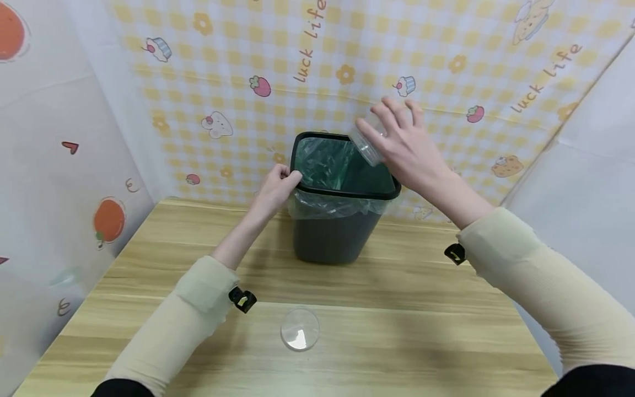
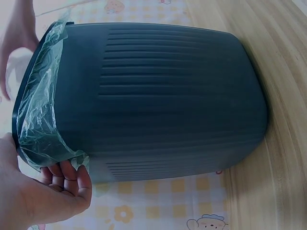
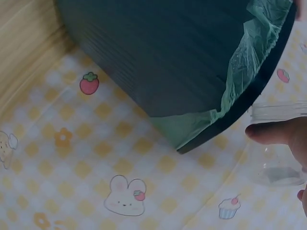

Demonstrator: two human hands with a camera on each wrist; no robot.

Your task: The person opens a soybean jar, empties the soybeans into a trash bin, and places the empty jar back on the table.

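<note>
I see left grip [image 1: 275,186] curled on the bin [image 1: 331,237] rim's left side | right grip [image 1: 404,144] holding clear jar [image 1: 366,146] tilted over the bin's right rim | clear lid [image 1: 300,329] on table [image 1: 421,342], in front of the bin, well apart.

Light wood-grain tabletop [image 1: 397,342] fills the lower frame. Yellow checked backdrop [image 1: 248,49] printed with strawberries, cupcakes and "luck life" spans the top. White sheets [image 1: 59,182] with orange fruit prints at left; plain white panel [image 1: 590,182] at right.
</note>
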